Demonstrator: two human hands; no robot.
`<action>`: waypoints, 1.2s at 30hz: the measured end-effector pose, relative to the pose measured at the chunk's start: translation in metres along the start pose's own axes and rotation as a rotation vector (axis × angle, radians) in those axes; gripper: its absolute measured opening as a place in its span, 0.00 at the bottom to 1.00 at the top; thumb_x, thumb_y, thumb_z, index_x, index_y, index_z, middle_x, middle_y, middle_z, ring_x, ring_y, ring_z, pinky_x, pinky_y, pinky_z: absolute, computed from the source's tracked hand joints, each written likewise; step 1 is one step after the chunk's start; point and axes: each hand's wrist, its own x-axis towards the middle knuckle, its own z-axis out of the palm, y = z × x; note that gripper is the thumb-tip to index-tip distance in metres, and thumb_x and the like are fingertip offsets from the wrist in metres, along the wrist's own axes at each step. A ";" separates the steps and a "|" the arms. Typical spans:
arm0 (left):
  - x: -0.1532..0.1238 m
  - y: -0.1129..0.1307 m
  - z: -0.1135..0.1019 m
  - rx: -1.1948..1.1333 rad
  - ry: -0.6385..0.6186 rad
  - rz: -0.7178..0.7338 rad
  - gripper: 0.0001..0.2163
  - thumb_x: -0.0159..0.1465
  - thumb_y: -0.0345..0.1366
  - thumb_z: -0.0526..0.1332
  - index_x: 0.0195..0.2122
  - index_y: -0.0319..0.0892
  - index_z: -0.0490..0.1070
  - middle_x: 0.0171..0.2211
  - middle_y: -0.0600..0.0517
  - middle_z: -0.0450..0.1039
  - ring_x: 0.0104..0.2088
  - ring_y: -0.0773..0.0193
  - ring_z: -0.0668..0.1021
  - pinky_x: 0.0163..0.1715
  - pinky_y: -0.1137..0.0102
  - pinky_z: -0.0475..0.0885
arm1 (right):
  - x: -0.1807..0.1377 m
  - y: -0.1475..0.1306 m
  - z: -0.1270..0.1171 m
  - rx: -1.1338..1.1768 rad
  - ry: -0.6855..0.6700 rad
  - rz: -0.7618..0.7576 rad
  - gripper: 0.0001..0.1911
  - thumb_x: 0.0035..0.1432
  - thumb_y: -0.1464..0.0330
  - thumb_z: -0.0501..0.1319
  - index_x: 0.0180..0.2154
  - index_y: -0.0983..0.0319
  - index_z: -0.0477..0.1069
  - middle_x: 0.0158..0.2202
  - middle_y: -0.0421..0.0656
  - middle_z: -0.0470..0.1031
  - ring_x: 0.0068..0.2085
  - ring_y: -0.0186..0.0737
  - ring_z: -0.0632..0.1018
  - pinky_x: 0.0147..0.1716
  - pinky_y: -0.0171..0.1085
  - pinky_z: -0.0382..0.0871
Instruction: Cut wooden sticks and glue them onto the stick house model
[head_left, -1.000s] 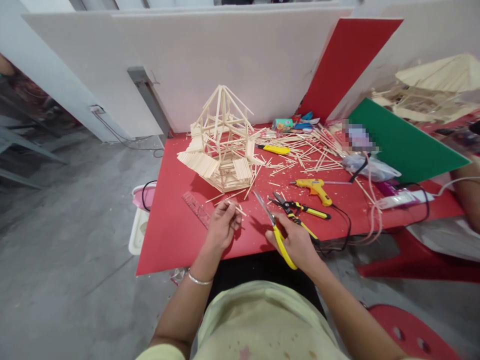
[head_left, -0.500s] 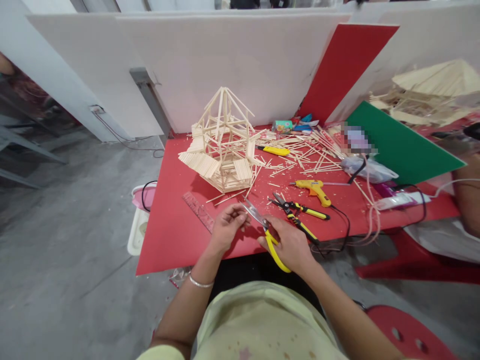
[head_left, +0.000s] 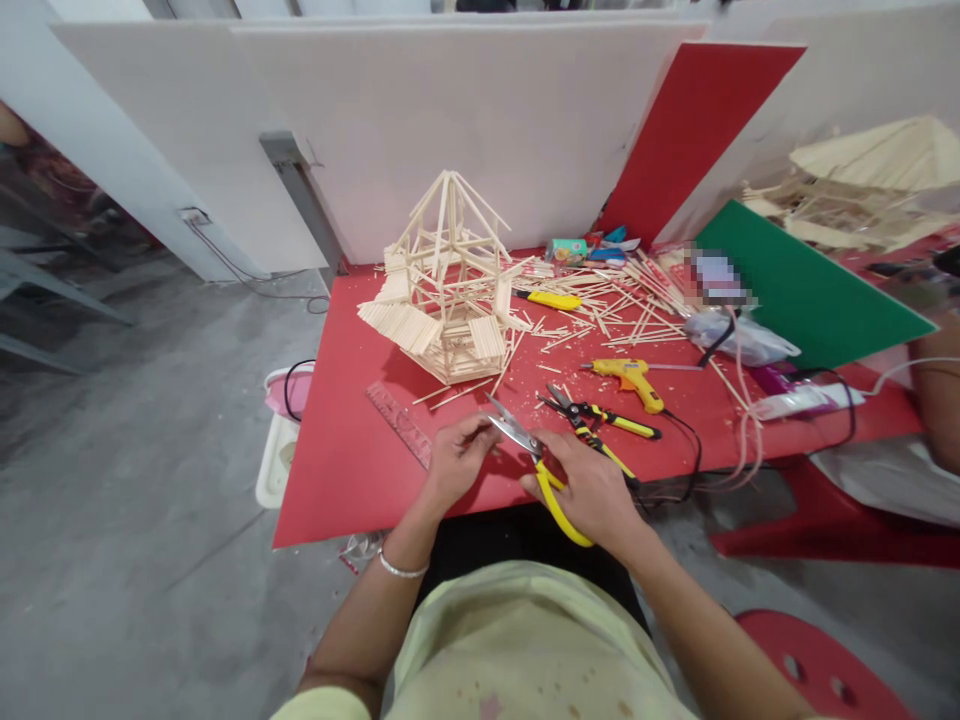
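Note:
My right hand is closed round the yellow handles of a pair of scissors, whose metal blades point up and left, slightly apart. The fingers of my left hand are pinched together beside the blade tips; whatever they hold is too small to make out. Beyond both hands stands a pagoda-like model of thin wooden sticks, with an open-framed peak and partly covered lower roofs. A clear ruler lies to the left of my left hand.
On the red table lie yellow-and-black pliers, a yellow glue gun with a cord, a yellow cutter knife and many loose sticks. A green board leans at the right; white panels stand behind.
The scissors and my right hand have shifted slightly right and down. The blades now cross near my left fingertips, and my left hand has turned a little and moved slightly right.

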 end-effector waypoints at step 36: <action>-0.001 -0.004 0.000 0.026 -0.121 -0.107 0.13 0.68 0.39 0.59 0.27 0.40 0.70 0.17 0.57 0.66 0.15 0.71 0.69 0.18 0.75 0.62 | -0.003 0.018 0.007 -0.294 0.149 -0.041 0.23 0.63 0.54 0.60 0.55 0.57 0.75 0.34 0.47 0.78 0.38 0.46 0.78 0.37 0.39 0.61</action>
